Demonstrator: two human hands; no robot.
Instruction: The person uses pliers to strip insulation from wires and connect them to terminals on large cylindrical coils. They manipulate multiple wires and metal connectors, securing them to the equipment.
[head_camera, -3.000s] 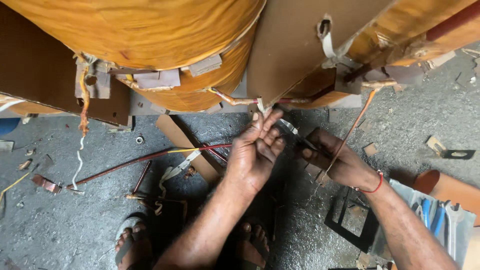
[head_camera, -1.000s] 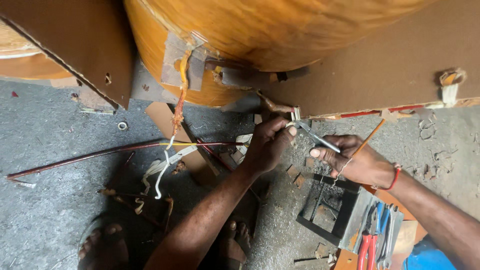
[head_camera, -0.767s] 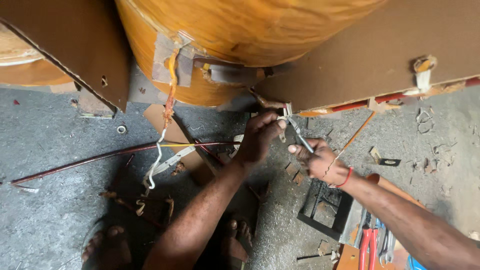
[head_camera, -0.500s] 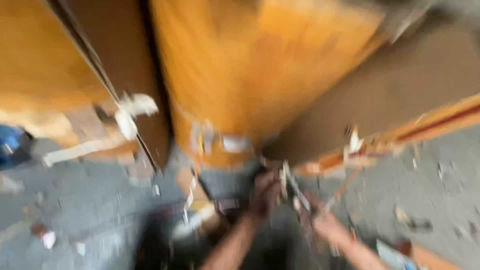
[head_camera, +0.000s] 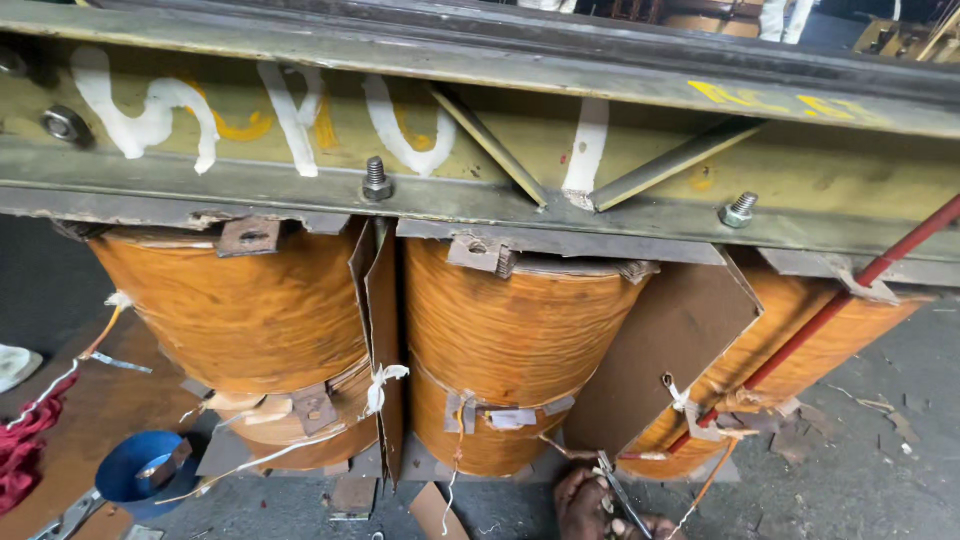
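Single head-worn view, tilted forward more than down. Faces a painted steel frame beam (head_camera: 480, 150) close across the top, with three orange wound coils (head_camera: 510, 350) filling the middle at near range. Looks over brown card barriers (head_camera: 383, 340) set between the coils to the grey floor (head_camera: 860, 470) at lower right. Catches only the tips of the left hand (head_camera: 583, 503) and right hand (head_camera: 655, 526) at the bottom edge.

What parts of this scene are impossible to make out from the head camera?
- Both hands: left hand and right hand are cut by the bottom edge; their grip is unclear.
- Thin metal tool between them: its lower end runs off frame.
- Right coil: largely hidden behind the brown board.
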